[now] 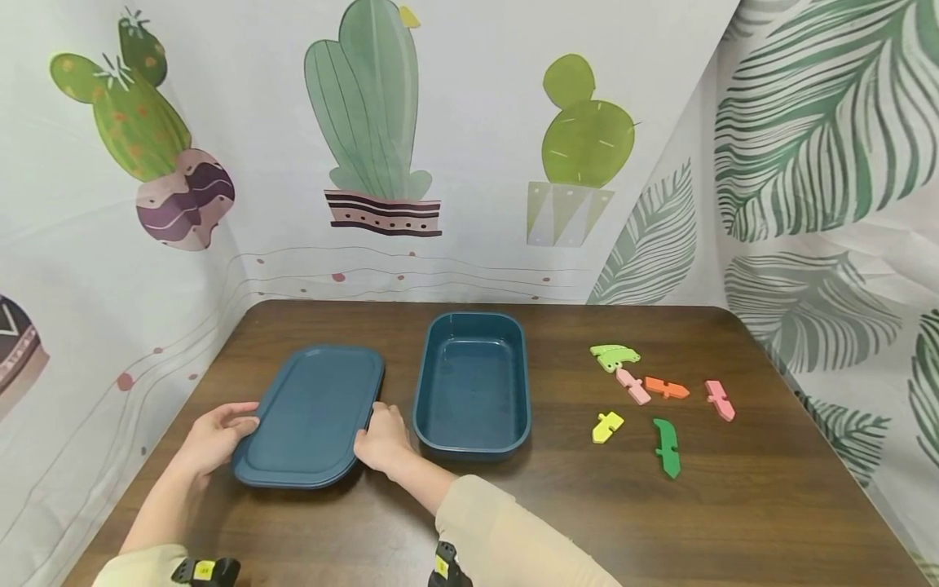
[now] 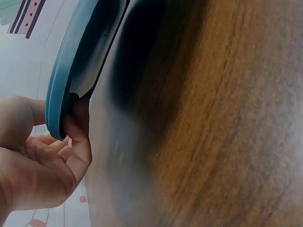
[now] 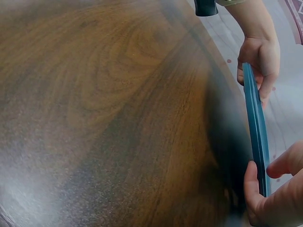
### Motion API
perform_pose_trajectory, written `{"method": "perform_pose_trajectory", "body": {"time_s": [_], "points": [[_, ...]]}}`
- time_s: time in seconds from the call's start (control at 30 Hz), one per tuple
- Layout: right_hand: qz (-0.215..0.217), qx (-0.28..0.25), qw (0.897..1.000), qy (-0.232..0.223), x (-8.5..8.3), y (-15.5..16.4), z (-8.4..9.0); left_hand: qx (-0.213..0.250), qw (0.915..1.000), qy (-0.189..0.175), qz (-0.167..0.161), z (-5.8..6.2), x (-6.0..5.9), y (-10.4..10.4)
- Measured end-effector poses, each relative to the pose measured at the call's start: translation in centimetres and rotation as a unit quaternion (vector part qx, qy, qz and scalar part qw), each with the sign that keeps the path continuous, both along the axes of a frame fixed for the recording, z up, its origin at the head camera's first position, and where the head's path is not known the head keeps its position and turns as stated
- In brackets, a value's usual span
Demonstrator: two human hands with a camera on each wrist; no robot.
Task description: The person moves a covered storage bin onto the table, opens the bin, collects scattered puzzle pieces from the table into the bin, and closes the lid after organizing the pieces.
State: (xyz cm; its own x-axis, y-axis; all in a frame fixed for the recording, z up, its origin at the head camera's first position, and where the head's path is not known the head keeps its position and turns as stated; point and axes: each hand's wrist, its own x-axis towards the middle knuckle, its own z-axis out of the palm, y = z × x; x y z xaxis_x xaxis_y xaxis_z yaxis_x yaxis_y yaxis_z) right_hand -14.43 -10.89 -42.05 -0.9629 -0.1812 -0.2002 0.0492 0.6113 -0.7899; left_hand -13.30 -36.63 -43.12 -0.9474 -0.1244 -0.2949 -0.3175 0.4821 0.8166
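Note:
A flat, dark blue rounded-rectangle lid [image 1: 311, 416] is held between both hands at the left of the table. My left hand [image 1: 220, 436] pinches its left edge; in the left wrist view the fingers of that left hand [image 2: 42, 170] curl beneath the rim. On the opposite side, my right hand [image 1: 385, 440] grips the right edge, with the thumb and fingers of the right hand [image 3: 279, 194] on either face in the right wrist view. The lid [image 2: 59, 94] is raised off the tabletop there. An open blue box [image 1: 472, 450] stands just right of my right hand.
On the brown table [image 1: 557, 522] at right lie small pieces: light green [image 1: 616, 356], two pink, an orange piece [image 1: 666, 388], a yellow piece [image 1: 607, 427] and a dark green piece [image 1: 667, 448]. A patterned cloth [image 1: 477, 163] hangs behind the table.

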Motion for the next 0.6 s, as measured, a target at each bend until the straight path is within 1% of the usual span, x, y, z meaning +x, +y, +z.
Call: {"method": "perform_pose_trajectory", "body": {"time_s": [0.1, 0.2, 0.33, 0.47, 0.6], "points": [[-0.008, -0.003, 1.0, -0.004, -0.07, -0.08, -0.2, 0.001, 1.0, 0.0, 0.002, -0.14, -0.05, 0.16], [-0.017, -0.004, 1.0, -0.01, -0.14, -0.16, -0.31, -0.008, 1.0, 0.0, 0.002, -0.26, -0.05, 0.29], [-0.027, -0.008, 0.999, -0.014, -0.22, -0.25, -0.38, -0.031, 0.9995, 0.003, 0.006, -0.45, -0.11, 0.43], [-0.035, -0.025, 0.999, -0.016, -0.18, -0.3, -0.4, -0.056, 0.9983, 0.009, 0.016, -0.65, -0.24, 0.56], [-0.039, -0.044, 0.998, -0.021, -0.11, -0.35, -0.44, -0.072, 0.9971, 0.01, 0.025, -0.71, -0.26, 0.66]]}}
